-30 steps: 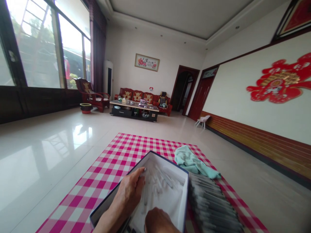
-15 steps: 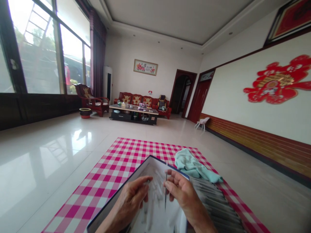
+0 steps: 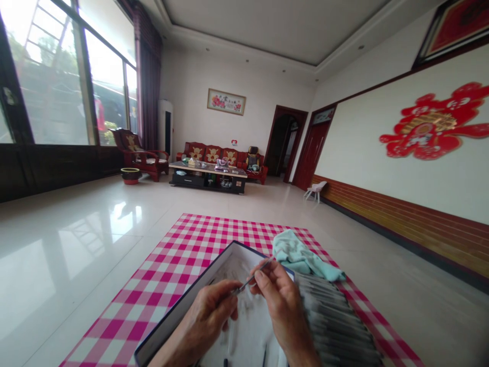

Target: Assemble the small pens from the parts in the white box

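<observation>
My right hand [image 3: 273, 290] pinches a thin dark rod that looks like a pen refill [image 3: 252, 278], tilted over the box. At the rod's lower left end my left hand [image 3: 214, 306] is closed, thumb and forefinger pressed on its tip; whether it also holds a small part is hidden. Beneath both hands sits a white box [image 3: 244, 248] with a blue rim. Clear tubes [image 3: 230, 336] like pen barrels lie loose in it, along with a thin dark stick [image 3: 264, 354] and a small black piece [image 3: 225, 362].
Right of the box lie rows of dark slim pens [image 3: 332, 321], blurred. A mint-green cloth [image 3: 301, 257] is crumpled behind them. Everything rests on a pink-and-white checked cloth [image 3: 153, 278]. Farther off are a low table [image 3: 208, 178], a red sofa and a small chair [image 3: 315, 190].
The rod has swung from upright to a slant. Its lower end now meets my left fingers, where before the hands were apart. The view has shifted slightly.
</observation>
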{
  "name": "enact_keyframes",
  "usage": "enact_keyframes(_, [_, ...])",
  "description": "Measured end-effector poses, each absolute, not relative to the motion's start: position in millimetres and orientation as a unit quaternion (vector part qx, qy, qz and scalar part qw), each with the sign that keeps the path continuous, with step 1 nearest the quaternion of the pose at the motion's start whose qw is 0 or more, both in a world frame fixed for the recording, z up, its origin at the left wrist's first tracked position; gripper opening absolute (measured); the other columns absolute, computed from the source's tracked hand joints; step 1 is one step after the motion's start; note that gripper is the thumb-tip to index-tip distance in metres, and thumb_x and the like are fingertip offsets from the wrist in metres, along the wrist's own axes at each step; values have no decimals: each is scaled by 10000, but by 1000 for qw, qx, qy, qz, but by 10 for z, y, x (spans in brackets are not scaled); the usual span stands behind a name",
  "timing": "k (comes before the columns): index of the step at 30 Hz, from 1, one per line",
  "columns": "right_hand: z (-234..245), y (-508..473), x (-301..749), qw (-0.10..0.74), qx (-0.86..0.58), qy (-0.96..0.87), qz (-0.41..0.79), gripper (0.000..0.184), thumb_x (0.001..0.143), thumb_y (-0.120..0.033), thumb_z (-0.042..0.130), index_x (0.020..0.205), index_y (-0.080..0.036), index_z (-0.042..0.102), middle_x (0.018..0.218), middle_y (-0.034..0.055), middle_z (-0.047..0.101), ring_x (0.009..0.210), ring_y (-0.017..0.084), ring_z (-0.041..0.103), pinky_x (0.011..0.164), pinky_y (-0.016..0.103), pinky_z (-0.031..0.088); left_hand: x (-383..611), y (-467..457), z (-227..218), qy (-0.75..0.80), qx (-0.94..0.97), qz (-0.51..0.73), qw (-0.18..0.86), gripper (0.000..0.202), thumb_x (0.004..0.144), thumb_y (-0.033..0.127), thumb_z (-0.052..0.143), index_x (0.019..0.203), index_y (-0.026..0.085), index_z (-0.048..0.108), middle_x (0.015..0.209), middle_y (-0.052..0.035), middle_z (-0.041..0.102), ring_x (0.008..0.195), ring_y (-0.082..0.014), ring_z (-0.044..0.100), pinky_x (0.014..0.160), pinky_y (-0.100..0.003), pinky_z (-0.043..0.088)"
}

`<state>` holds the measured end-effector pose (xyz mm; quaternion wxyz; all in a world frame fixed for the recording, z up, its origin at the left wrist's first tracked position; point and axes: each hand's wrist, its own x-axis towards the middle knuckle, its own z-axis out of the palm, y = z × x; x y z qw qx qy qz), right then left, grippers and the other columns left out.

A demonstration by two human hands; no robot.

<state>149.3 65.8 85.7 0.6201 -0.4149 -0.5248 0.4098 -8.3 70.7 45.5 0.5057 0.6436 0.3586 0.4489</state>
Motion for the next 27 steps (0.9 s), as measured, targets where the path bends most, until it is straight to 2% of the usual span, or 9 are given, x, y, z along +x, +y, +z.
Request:
enact_keyframes(2, [853, 649, 1492, 595, -419, -546, 414, 204, 768, -365, 620, 858, -189, 570, 789, 16, 610, 702, 154, 568, 666, 268, 483, -84, 697, 494, 363, 647, 442, 505, 309, 854, 337, 498, 1077, 163, 622, 625, 26, 560, 482, -83, 455, 474, -185, 358])
enact_keyframes(5, [853, 627, 1483, 555, -415, -587, 418, 161, 770, -337, 607, 823, -185, 595, 874, 32, 614, 825, 179, 575, 752, 275, 466, -80, 670, 595, 366, 659, 426, 500, 306, 856, 413, 491, 901, 161, 660, 586, 30, 537, 450, -74, 418, 443, -182, 320])
enact_keyframes(9, [865, 604, 1484, 496, -402, -628, 444, 219, 804, -263, 542, 1011, -204, 584, 1052, 53, 605, 965, 194, 566, 850, 307, 447, -83, 639, 710, 359, 645, 445, 508, 359, 849, 458, 500, 737, 148, 642, 520, 47, 466, 433, -62, 367, 428, -180, 272])
enact_keyframes(11, [852, 597, 1494, 465, -419, -651, 430, 283, 788, -206, 526, 1068, -220, 566, 1027, 39, 622, 929, 179, 579, 829, 293, 452, -95, 635, 732, 360, 599, 487, 523, 340, 840, 458, 518, 783, 147, 644, 514, 57, 448, 440, -62, 361, 430, -179, 265])
enact_keyframes(13, [803, 577, 1496, 390, -445, -703, 395, 246, 758, -156, 509, 968, -221, 621, 914, 16, 652, 852, 165, 598, 774, 262, 456, -112, 636, 738, 362, 550, 533, 532, 330, 839, 452, 523, 852, 147, 648, 505, 64, 442, 446, -64, 360, 438, -179, 265])
enact_keyframes(15, [716, 527, 1474, 275, -481, -752, 357, 224, 723, -134, 503, 846, -222, 669, 804, 7, 663, 780, 162, 613, 716, 242, 455, -124, 637, 741, 364, 518, 562, 532, 333, 840, 442, 530, 927, 144, 648, 492, 71, 439, 447, -63, 355, 446, -179, 263])
enact_keyframes(17, [611, 451, 1419, 187, -531, -768, 306, 239, 687, -132, 517, 820, -235, 687, 837, 21, 667, 801, 176, 620, 725, 246, 453, -128, 633, 747, 368, 504, 572, 533, 355, 831, 436, 548, 1015, 144, 630, 495, 76, 445, 449, -61, 351, 446, -177, 255])
enact_keyframes(20, [484, 337, 1284, 117, -595, -758, 240, 236, 667, -152, 544, 838, -253, 671, 934, 44, 663, 884, 217, 612, 761, 268, 450, -118, 625, 757, 378, 494, 572, 534, 411, 816, 435, 568, 1111, 150, 583, 532, 71, 480, 458, -61, 370, 448, -176, 262])
enact_keyframes(27, [264, 409, 1028, -18, -674, -713, 195, 330, 640, -42, 476, 858, -207, 662, 947, 104, 693, 871, 278, 646, 655, 314, 481, -96, 666, 688, 383, 511, 548, 540, 376, 780, 452, 598, 981, 134, 591, 580, 49, 530, 465, -63, 405, 445, -178, 294])
